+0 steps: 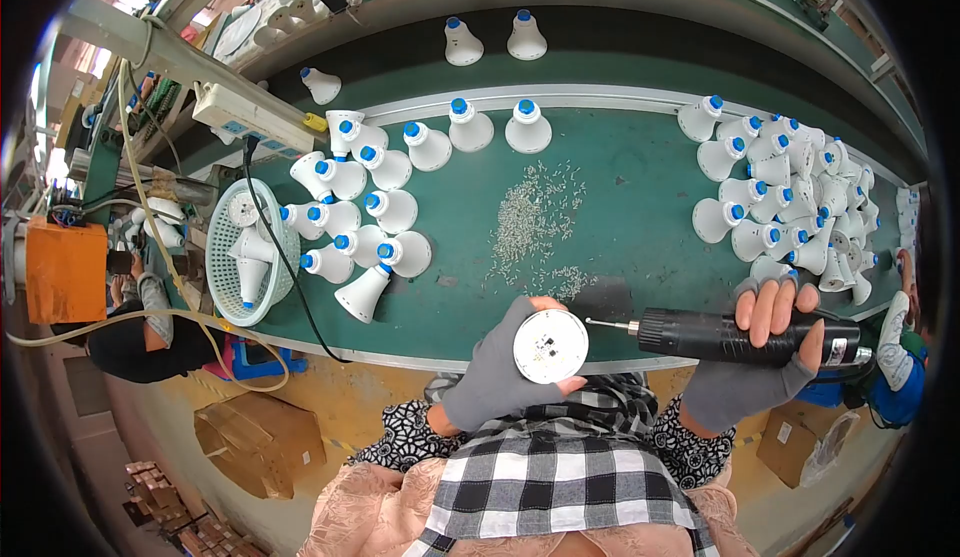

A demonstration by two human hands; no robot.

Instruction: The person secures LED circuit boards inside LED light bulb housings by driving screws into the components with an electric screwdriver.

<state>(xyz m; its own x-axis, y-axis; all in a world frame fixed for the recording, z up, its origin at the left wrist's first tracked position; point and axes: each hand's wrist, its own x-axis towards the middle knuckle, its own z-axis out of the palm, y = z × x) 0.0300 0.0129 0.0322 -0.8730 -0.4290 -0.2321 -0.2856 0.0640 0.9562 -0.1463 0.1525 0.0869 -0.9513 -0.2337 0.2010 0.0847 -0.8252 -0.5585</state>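
Observation:
In my gloved left hand [493, 367] is a white lamp housing [551, 346], its round open face with a small circuit board turned up toward me. The fingers wrap around its side. My right hand [765, 347], also in a grey fingerless glove, grips a black electric screwdriver [710, 336] held level. Its thin metal bit points left, with the tip close to the rim of the housing. A pile of small screws [528, 219] lies spread on the green bench [625, 197] just beyond my hands.
White lamp housings with blue caps [392, 210] stand at the left of the bench, and a larger cluster [790, 192] crowds the right. A pale green basket [228, 257] holds more. A black cable [283, 267] crosses the left edge. Co-workers sit at both sides.

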